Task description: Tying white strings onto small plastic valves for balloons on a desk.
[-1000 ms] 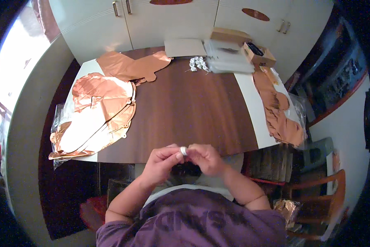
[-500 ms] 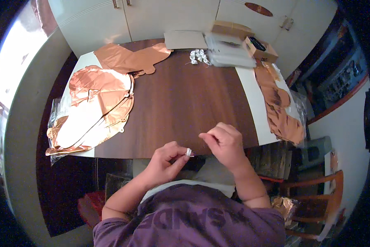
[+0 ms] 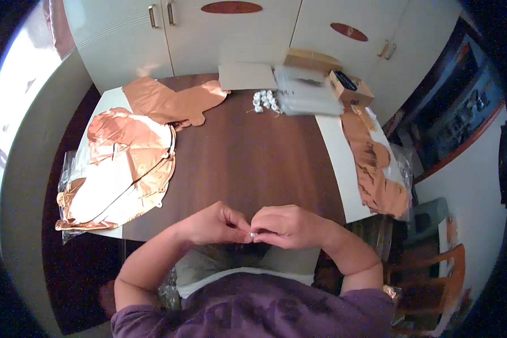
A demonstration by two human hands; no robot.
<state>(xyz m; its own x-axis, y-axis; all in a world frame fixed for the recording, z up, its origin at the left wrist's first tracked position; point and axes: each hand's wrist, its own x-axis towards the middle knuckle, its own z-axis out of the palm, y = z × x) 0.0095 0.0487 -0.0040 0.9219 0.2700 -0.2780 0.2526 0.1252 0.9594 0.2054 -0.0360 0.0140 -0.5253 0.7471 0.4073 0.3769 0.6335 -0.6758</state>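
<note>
My left hand [image 3: 221, 224] and my right hand [image 3: 287, 226] meet at the table's near edge, thumbs and fingers pinched together. A small white roll of ribbon [image 3: 253, 235] shows as a tiny white spot between the fingertips of both hands; most of it is hidden. Similar small white rolls [image 3: 266, 101] lie in a cluster toward the far side, with loose ends sticking out.
Flat copper-coloured foil balloons [image 3: 132, 163] cover the brown table's [image 3: 253, 163] left side, and more foil [image 3: 372, 169] lies at the right. Clear plastic bags [image 3: 307, 93], a grey card [image 3: 246, 76] and a small cardboard box [image 3: 352, 93] are at the back. A wooden chair [image 3: 453, 276] stands right.
My right hand has come in leftward and down to meet my left hand at the white roll. The left hand has shifted slightly down. The whole view has tilted up a little.
</note>
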